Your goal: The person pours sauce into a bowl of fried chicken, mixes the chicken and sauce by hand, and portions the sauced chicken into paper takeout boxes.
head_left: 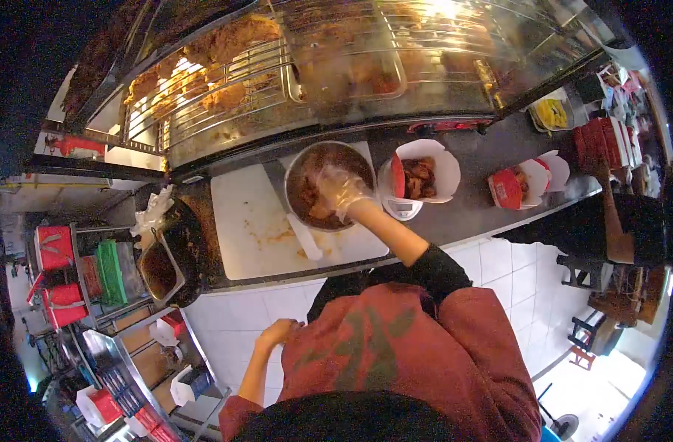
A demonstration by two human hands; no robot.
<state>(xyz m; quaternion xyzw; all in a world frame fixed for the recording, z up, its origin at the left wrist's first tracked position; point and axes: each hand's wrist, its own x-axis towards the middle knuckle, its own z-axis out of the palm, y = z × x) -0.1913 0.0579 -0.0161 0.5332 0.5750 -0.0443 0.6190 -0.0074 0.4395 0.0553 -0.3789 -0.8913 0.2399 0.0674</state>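
Note:
My right hand (339, 190), in a clear plastic glove, reaches into a round metal bowl (290, 193) of dark, sauced pieces of food (307, 197). Motion blurs its fingers, so their grip does not show. Against the bowl's near side lies a white handle (305, 239), on a stained white cutting board (241, 221). Just right of the bowl, an open red and white takeout box (443, 173) with similar pieces inside stands on a white scale (401, 211). Down by my waist, my left hand (280, 332) is bare, its fingers curled in near the apron, with nothing visible in them.
Behind the counter (469, 214) rises a lit display case (344, 110) with fried food on racks. Another filled takeout box (517, 186) stands farther right. At left are a dark pan (176, 258), a crumpled plastic bag (154, 210) and shelves holding red boxes (54, 247).

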